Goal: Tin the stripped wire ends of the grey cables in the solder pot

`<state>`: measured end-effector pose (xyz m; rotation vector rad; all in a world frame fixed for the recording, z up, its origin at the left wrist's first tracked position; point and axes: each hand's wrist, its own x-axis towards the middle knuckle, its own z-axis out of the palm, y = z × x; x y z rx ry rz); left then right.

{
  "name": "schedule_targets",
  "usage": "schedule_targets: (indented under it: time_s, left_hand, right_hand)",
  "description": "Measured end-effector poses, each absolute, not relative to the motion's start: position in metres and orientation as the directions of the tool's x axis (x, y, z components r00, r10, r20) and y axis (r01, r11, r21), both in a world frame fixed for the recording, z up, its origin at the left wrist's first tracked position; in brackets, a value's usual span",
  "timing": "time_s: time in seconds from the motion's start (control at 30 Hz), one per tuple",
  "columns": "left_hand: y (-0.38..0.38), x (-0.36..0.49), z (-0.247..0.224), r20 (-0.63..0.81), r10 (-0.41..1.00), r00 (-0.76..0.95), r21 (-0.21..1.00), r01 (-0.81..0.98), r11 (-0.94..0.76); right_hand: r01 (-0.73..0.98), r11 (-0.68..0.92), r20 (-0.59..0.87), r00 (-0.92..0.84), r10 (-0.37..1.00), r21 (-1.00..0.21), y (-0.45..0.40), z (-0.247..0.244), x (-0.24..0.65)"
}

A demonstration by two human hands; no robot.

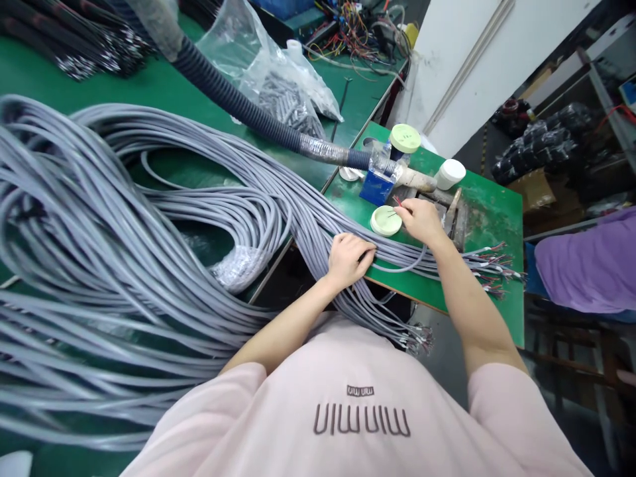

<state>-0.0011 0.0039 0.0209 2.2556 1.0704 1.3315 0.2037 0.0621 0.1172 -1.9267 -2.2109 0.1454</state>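
My right hand (pixel 422 219) pinches the end of a grey cable (pixel 425 254), whose thin red and dark wires stick out past my fingertips. These wire ends are over a shallow, pale green round container (pixel 386 220), just left of the hand; whether they touch what is in it I cannot tell. My left hand (pixel 350 257) is closed, fingers curled over the near side of a thick bundle of grey cables (pixel 308 212). The stripped ends of the bundle (pixel 491 268) lie on the green board to the right of my right forearm.
A ribbed hose (pixel 223 83) crosses above the bench, its end by a blue box (pixel 376 187). A green-lidded jar (pixel 405 138) and a white-lidded jar (pixel 450 173) stand behind. Large cable coils (pixel 99 265) cover the left. A person's purple sleeve (pixel 589 262) shows at right.
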Motion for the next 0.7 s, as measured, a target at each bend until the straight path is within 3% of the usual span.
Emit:
schedule_targets:
  time_s: [0.17,0.33,0.7]
  left_hand:
    - [0.002,-0.001,0.021,0.616,0.731,0.293,0.585,0.452,-0.673]
    - [0.003,-0.001,0.020,0.629,0.721,0.290,0.574,0.453,-0.682]
    - [0.003,-0.002,0.019,0.630,0.723,0.284,0.589,0.432,-0.683]
  right_hand:
    - [0.990,0.136,-0.095,-0.138,0.986,-0.026,0.076,0.106,0.196]
    - [0.989,0.126,-0.211,-0.107,0.972,0.080,0.082,0.105,0.189]
    - [0.988,0.140,-0.152,-0.129,0.980,0.066,0.081,0.109,0.192]
